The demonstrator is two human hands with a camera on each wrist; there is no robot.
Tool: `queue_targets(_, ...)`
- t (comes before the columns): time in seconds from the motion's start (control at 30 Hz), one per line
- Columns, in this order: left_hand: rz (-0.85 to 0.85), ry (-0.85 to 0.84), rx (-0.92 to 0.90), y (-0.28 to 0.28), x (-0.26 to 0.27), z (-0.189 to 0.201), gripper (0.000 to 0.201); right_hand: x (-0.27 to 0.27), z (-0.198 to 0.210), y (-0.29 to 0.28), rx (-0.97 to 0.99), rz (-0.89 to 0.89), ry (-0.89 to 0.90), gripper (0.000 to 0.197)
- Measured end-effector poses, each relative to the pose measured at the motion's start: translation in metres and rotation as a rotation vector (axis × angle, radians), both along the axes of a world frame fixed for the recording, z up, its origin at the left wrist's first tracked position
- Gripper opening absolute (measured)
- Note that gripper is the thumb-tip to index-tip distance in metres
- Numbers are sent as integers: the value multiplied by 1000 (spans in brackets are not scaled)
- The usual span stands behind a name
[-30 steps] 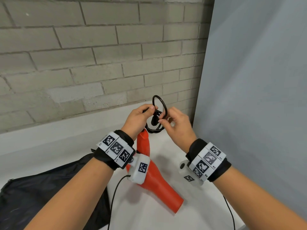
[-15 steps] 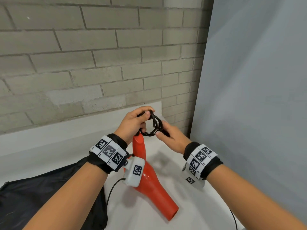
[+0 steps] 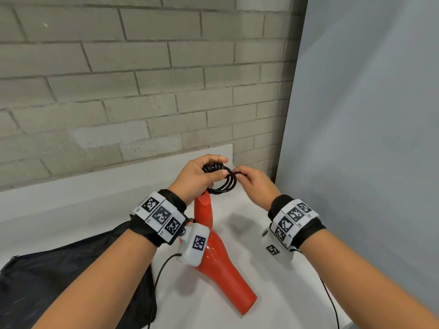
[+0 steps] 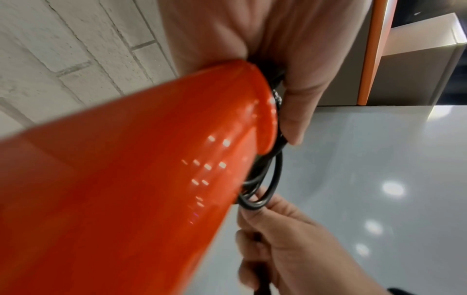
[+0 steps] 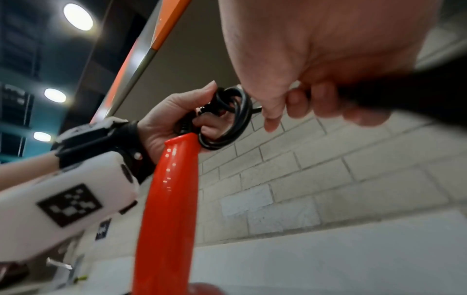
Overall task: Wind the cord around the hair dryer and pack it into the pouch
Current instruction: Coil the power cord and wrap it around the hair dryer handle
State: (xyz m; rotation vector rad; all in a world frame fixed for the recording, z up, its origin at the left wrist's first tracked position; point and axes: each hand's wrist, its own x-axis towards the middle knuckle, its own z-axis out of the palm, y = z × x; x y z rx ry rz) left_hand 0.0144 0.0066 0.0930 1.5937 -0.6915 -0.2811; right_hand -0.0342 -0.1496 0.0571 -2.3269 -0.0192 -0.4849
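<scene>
**benchguy:** Squinting at the left wrist view, most of it is just blurry orange hair dryer (image 4: 131, 179) handle filling the frame, so the left hand (image 4: 278, 49) only shows as a palm and one fingertip pressed on the black cord (image 4: 265, 191). Head view hides the handle's top end behind that hand too. Where the plug is, I can't tell.

**tinkerer_j:** Yeah, and the dryer's middle is covered by the white wrist camera box (image 3: 194, 245) in the head view. What's clear: the left hand (image 3: 199, 176) has its fingers and thumb curled round the bundled cord (image 3: 225, 184) right at the tip of the handle, several small loops hanging just under its thumb. The right hand (image 3: 256, 184) pinches the far side of those loops, fingers closed on the cord.

**benchguy:** Right wrist view backs that up, coil (image 5: 227, 123) sitting at the handle end, left hand (image 5: 174, 119) wrapped on it, right fingertips (image 5: 272, 111) at the loop's edge. Dryer itself?

**tinkerer_j:** Glossy orange-red hair dryer (image 3: 218, 264), handle up toward the grip, nozzle resting on the white table (image 3: 273, 281) below the wrists.

**benchguy:** And the pouch?

**tinkerer_j:** Black pouch (image 3: 59, 281) lies flat under the left forearm, cut off at the frame edge. Can't see its opening or anything inside it.
</scene>
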Motion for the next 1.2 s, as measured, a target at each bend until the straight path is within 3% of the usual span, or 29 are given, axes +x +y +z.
queue_targets(0.17, 27, 13, -9, 4, -6, 2, 10, -7, 28, -3, -196, -108, -53, 19)
queue_targets(0.4, 21, -66, 138, 8, -11, 7, 14, -27, 61, 15, -502, -247, -173, 25)
queue_targets(0.6, 10, -75, 187, 13, -13, 7, 22, -36, 67, 28, -503, -264, -221, 23)
queue_targets(0.8, 57, 8, 50, 16, -10, 3, 15, -32, 61, 25, -328, -122, -244, 20)
queue_targets(0.87, 102, 59, -12, 16, -4, 1, 16, -27, 53, 16, -243, -69, -196, 19)
queue_targets(1.03, 176, 147, -87, 17, 8, -1, 17, -23, 22, -3, -374, -66, 9, 21)
queue_targets(1.2, 189, 146, -88, 15, 7, 1, 15, -27, 18, 5, -157, -4, 81, 16)
